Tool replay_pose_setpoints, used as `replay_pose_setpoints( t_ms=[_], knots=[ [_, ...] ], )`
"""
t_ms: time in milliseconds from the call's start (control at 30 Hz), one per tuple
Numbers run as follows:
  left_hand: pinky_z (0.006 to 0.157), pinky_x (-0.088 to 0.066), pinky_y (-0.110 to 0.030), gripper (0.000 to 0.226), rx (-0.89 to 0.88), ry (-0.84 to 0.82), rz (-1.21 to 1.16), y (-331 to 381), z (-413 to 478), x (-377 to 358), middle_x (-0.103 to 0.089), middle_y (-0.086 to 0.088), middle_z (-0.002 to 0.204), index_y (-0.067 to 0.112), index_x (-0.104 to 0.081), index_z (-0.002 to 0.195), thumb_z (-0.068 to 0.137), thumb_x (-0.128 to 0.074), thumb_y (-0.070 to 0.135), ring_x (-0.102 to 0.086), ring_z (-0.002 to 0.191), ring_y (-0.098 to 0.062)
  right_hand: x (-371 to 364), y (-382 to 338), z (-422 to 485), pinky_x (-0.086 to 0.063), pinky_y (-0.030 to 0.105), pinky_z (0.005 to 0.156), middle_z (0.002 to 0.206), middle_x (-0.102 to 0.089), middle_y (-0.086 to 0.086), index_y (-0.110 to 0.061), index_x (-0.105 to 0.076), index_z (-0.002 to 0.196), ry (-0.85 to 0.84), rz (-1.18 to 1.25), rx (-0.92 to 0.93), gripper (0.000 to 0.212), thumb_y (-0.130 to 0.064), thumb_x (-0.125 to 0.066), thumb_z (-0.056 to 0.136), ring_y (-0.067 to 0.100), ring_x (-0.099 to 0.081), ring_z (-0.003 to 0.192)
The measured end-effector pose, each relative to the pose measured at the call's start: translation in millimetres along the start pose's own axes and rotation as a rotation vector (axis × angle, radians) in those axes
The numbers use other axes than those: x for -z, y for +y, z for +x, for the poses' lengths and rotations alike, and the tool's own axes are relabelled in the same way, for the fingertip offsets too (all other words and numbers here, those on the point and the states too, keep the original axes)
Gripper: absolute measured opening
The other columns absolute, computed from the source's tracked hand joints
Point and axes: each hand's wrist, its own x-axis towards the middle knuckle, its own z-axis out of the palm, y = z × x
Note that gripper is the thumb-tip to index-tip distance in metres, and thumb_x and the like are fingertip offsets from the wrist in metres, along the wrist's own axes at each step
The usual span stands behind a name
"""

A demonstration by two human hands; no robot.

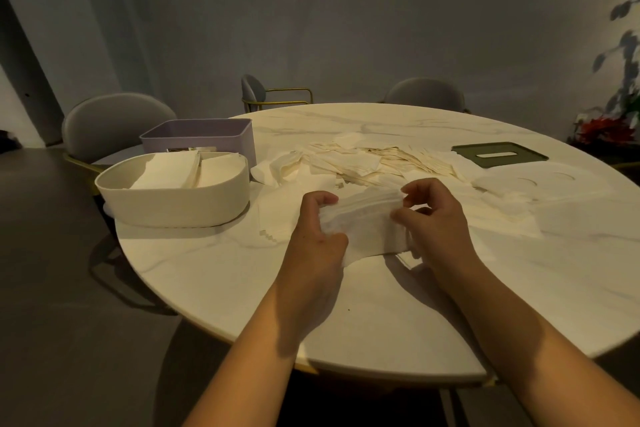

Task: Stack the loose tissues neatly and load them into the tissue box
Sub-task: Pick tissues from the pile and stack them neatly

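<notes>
A small stack of white tissues is held just above the round marble table. My left hand grips its left end and my right hand pinches its right end. Behind the hands a wide heap of loose tissues is spread over the table's middle. At the left stands an open cream tissue box with folded tissues inside. A lilac box stands behind it.
A dark green lid with a slot lies at the right, with a white lid beside it. Grey chairs ring the far side of the table. A plant with red flowers stands at the right edge.
</notes>
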Motion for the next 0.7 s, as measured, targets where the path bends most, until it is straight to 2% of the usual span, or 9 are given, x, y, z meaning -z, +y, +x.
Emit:
replay_pose_setpoints(
  t_ms=[100,233,333,500,600,700],
  knots=[
    [0.073,-0.055,-0.018,0.049,-0.003,-0.010,-0.028,-2.3,0.6,0.7,-0.044,0.007,0.109,0.030,-0.042,0.115,0.088,-0.044,-0.011,-0.049,0.099,-0.016,-0.4,0.5,0.5,-0.052,0.028,0.070,0.092,-0.053,-0.013,-0.030,-0.053,0.108,-0.028,-0.031,-0.004,0.035,-0.009,-0.066,0.083,0.012,-0.053,0.083],
    [0.074,-0.055,-0.020,0.048,-0.011,-0.018,-0.035,-2.5,0.9,1.6,-0.044,0.007,0.107,0.028,-0.041,0.116,0.088,-0.044,-0.011,-0.049,0.097,-0.015,-0.5,-0.5,-0.6,-0.048,0.026,0.076,0.101,-0.059,-0.006,-0.026,-0.064,0.099,-0.021,-0.042,0.039,0.024,-0.008,-0.064,0.083,0.013,-0.052,0.088],
    [0.079,-0.056,-0.026,0.049,0.002,-0.034,-0.066,-1.3,1.0,1.1,-0.045,0.005,0.108,0.028,-0.042,0.116,0.088,-0.043,-0.012,-0.050,0.098,-0.015,-0.2,-0.8,-1.0,-0.044,0.019,0.073,0.104,-0.058,-0.007,-0.029,-0.065,0.091,0.002,-0.048,0.080,0.022,-0.009,-0.065,0.083,0.013,-0.050,0.085],
    [0.070,-0.053,-0.018,0.048,-0.005,-0.021,-0.024,-0.8,-0.3,1.8,-0.044,0.005,0.106,0.028,-0.041,0.116,0.088,-0.044,-0.011,-0.050,0.094,-0.014,0.0,-0.3,0.2,-0.042,0.013,0.071,0.101,-0.056,-0.012,-0.035,-0.061,0.082,0.043,-0.078,0.123,0.023,-0.013,-0.068,0.084,0.010,-0.051,0.090],
    [0.059,-0.049,-0.008,0.048,-0.021,-0.006,0.049,2.1,-0.7,-0.1,-0.043,0.005,0.104,0.025,-0.039,0.117,0.087,-0.046,-0.012,-0.047,0.089,-0.012,0.7,-0.3,0.4,-0.042,0.017,0.074,0.093,-0.056,-0.014,-0.034,-0.060,0.076,0.043,-0.073,0.088,0.023,-0.014,-0.069,0.083,0.009,-0.051,0.091],
    [0.061,-0.049,-0.012,0.049,0.000,-0.019,-0.008,1.1,-1.3,0.4,-0.044,0.002,0.107,0.024,-0.041,0.117,0.085,-0.045,-0.012,-0.048,0.091,-0.015,1.4,-0.6,0.7,-0.043,0.026,0.081,0.088,-0.056,-0.015,-0.034,-0.059,0.073,0.060,-0.058,0.044,0.024,-0.014,-0.069,0.083,0.010,-0.051,0.092]
  ],
)
